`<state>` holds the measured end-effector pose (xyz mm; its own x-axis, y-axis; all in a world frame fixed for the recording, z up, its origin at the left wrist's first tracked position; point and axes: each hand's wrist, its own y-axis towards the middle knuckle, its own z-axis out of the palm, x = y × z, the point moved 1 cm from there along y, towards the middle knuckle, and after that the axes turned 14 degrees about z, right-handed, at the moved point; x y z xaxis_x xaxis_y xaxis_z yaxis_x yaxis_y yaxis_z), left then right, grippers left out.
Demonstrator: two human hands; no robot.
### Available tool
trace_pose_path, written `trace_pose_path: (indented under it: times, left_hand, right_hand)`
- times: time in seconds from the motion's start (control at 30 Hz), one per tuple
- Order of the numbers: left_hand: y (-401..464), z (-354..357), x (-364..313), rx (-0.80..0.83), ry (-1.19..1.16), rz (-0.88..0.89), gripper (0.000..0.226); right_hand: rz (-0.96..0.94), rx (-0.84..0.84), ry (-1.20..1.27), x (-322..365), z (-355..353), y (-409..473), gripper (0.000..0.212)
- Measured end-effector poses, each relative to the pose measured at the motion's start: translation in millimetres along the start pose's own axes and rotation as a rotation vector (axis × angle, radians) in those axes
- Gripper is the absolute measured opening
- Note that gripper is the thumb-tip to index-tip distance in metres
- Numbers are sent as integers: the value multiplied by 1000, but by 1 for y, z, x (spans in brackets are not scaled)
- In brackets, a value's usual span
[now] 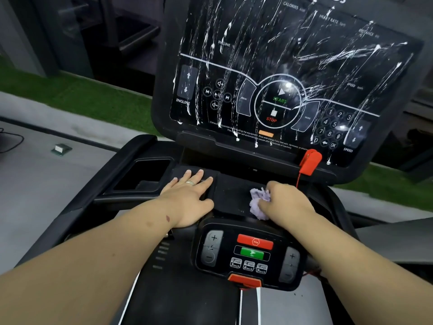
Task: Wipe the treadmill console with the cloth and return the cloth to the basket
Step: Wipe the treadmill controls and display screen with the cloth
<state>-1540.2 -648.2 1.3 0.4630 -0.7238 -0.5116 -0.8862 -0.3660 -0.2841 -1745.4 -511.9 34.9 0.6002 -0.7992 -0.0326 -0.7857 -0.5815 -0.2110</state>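
Treadmill console and cloth, current state

The black treadmill console (276, 73) stands tilted back, its glossy panel streaked with white foam runs. The lilac cloth (257, 202) is bunched into a wad on the black shelf below the panel, gripped at its right side.

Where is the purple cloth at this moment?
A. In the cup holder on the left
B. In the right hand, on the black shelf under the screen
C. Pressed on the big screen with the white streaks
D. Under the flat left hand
B: the right hand grips the bunched cloth on the shelf, below the streaked screen; the left hand lies flat and bare.
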Motion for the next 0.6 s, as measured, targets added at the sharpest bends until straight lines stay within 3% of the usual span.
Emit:
trace_pose_path:
  times: [0.23,0.4,0.6]
  left_hand:
    - [-1,1,1,-8,-8,-1,70]
    - [1,2,2,-7,-6,1,70]
    - [0,2,2,-3,-8,8,69]
  right_hand:
    - [-130,156,172,34,2,-3,11]
    - [-41,114,89,-6,-8,4,21]
    - [-165,143,20,47,-6,-4,24]
